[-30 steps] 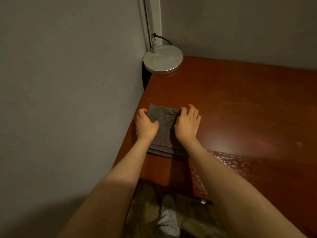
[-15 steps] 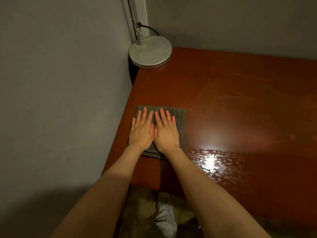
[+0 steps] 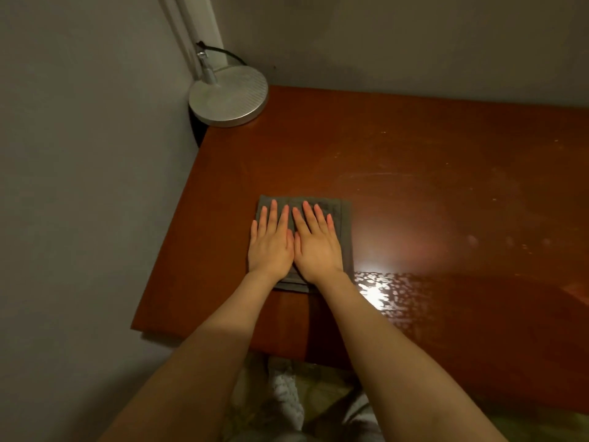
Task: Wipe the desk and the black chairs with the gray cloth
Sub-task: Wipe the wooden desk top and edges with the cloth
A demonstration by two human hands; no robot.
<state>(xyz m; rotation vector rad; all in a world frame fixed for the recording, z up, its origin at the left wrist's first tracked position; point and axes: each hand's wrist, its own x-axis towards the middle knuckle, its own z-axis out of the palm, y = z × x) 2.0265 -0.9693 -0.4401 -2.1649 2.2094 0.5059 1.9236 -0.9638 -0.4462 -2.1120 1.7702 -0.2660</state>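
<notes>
The folded gray cloth (image 3: pixel 345 224) lies flat on the reddish-brown desk (image 3: pixel 414 173), near the desk's left edge. My left hand (image 3: pixel 271 244) and my right hand (image 3: pixel 315 245) press down on it side by side, palms flat and fingers straight, thumbs touching. The hands cover most of the cloth; its far edge, right strip and near edge show. No black chair is in view.
A round silver lamp base (image 3: pixel 228 97) with a black cable stands in the desk's back left corner. Gray walls (image 3: pixel 79 186) close in the desk's left and back sides. A bright light reflection (image 3: pixel 376 288) lies right of the cloth. Floor and clothing show below the front edge.
A second ago both hands gripped the cloth's sides with curled fingers. They have since flattened onto it, and the cloth sits a little farther from the desk's left edge.
</notes>
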